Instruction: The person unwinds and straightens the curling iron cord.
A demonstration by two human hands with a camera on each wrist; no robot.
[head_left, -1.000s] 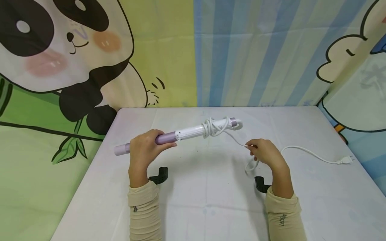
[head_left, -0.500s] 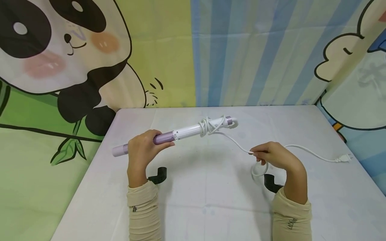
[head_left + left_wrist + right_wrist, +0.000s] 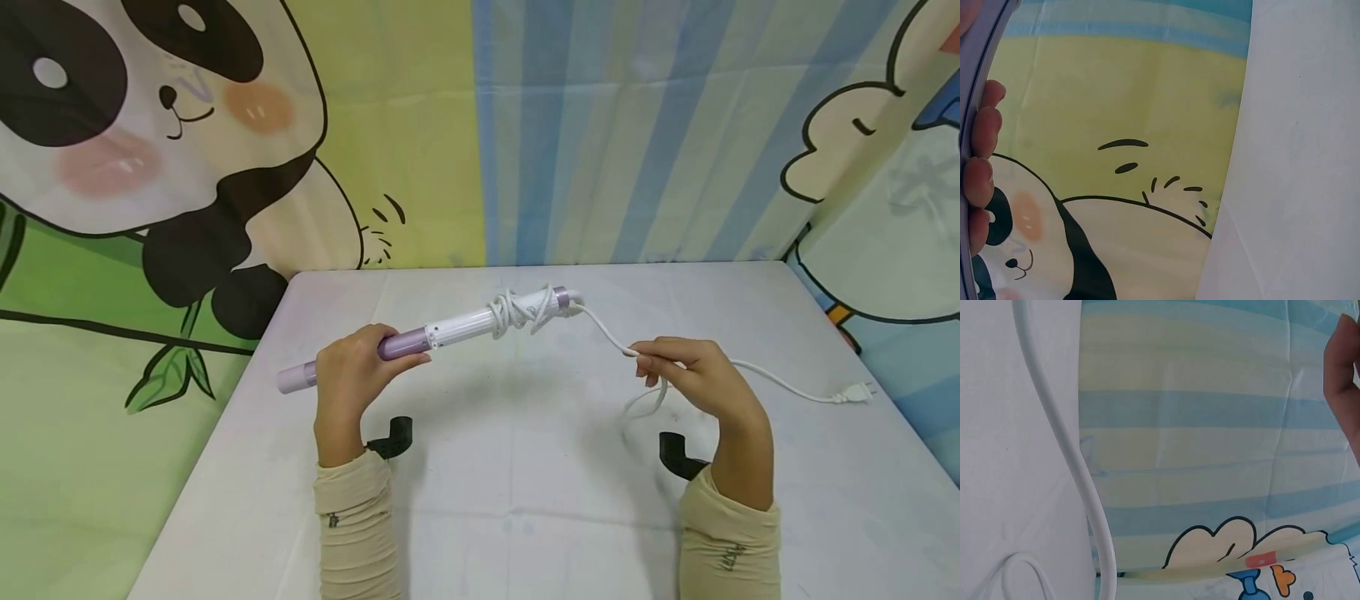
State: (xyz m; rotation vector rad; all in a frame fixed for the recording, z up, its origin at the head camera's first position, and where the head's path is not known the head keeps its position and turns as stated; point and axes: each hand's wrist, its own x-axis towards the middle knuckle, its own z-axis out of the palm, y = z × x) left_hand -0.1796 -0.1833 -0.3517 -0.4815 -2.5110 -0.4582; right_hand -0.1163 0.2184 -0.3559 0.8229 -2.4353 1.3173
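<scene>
My left hand (image 3: 352,375) grips the lavender part of a hair iron (image 3: 459,327), which is held up at a slant above the table with its white end toward the right. In the left wrist view, curled fingers (image 3: 984,130) wrap the lavender body (image 3: 970,87). A white power cord (image 3: 603,330) is wound in several loops round the white end. My right hand (image 3: 701,375) pinches the cord a short way off that end, and a loose loop hangs beneath the fingers. The right wrist view shows the cord (image 3: 1066,434) and part of a finger (image 3: 1339,369).
The cord's far stretch lies on the white table (image 3: 510,500) and ends in a two-pin plug (image 3: 855,393) at the right. Behind the table hangs a printed curtain (image 3: 420,142). Black camera mounts (image 3: 393,437) sit at both wrists.
My right hand has moved right, drawing the cord along. The free stretch now leaves the iron at its tip rather than from the loops. The left hand has barely shifted.
</scene>
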